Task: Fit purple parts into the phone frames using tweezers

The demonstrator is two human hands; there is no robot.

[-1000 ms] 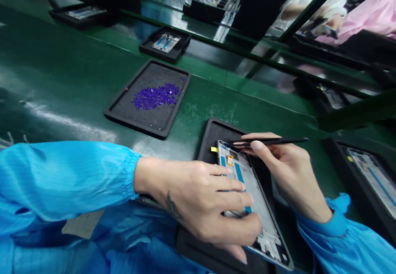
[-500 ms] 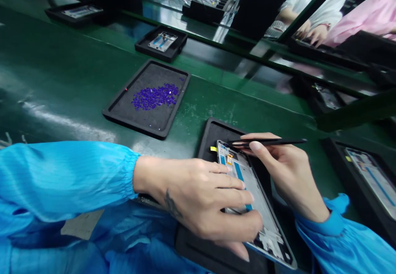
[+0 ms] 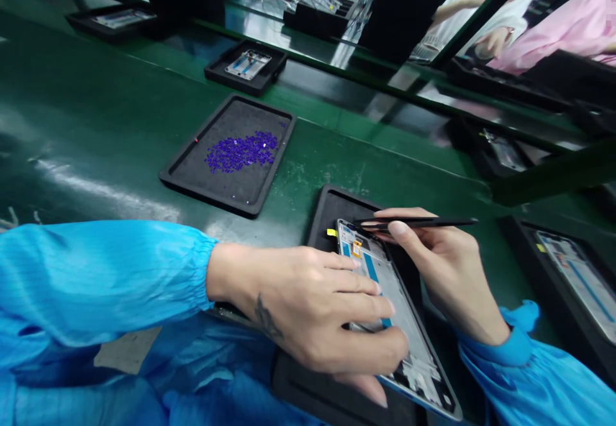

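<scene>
A phone frame (image 3: 404, 323) with a blue strip and a small orange tab lies in a black tray (image 3: 332, 214) in front of me. My left hand (image 3: 312, 304) rests on the frame, fingers stretched over its middle and pressing it down, thumb under its near edge. My right hand (image 3: 447, 272) pinches black tweezers (image 3: 423, 222), whose tips point left over the frame's top end near the orange tab. Both arms wear blue sleeves.
A black tray (image 3: 187, 169) with several tiny purple parts sits to the left on the green belt. More trays with phone frames lie behind (image 3: 245, 65) and at the right (image 3: 572, 272). Other people's hands and a pink sleeve (image 3: 568, 28) show at the top right.
Both hands stay almost still on the frame. The trays on the far belt have drifted slightly left, and the other people's hands have shifted.
</scene>
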